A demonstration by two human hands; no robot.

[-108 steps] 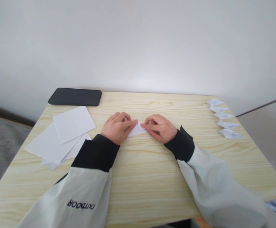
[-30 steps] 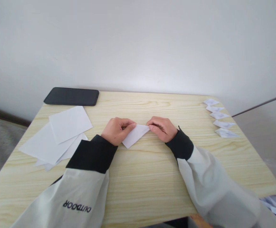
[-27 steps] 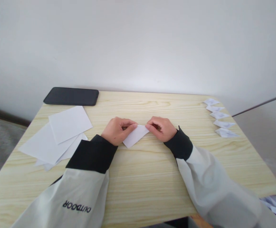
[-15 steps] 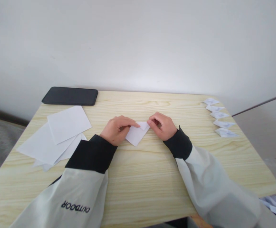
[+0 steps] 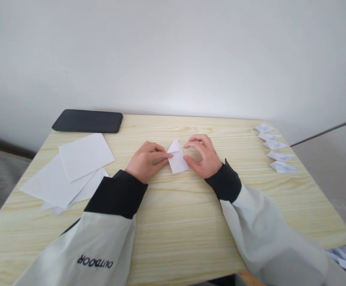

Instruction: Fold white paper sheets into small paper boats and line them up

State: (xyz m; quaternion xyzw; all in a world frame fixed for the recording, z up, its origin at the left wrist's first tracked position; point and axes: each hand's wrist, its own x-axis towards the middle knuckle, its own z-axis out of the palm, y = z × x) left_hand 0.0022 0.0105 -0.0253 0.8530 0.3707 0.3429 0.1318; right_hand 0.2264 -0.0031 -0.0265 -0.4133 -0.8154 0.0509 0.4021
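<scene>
A small white folded paper (image 5: 178,162) is at the middle of the table, its pointed end facing the wall and a folded flap showing near that point. My left hand (image 5: 149,161) pinches its left edge between thumb and fingers. On the other side, my right hand (image 5: 202,156) has its thumb and fingers apart, the thumb tip at the paper's right edge. Whether that thumb presses on the paper or only brushes it is hard to see.
Several loose white paper sheets (image 5: 85,157) overlap on the left of the wooden table (image 5: 178,230). Behind them lies a black phone (image 5: 87,120). Several folded paper pieces (image 5: 283,167) form a column near the right edge. A white wall (image 5: 173,59) rises behind the table.
The folded paper has turned so that its point faces the wall. My right hand's fingers have spread from their pinch, while my left hand still grips the paper's left side.
</scene>
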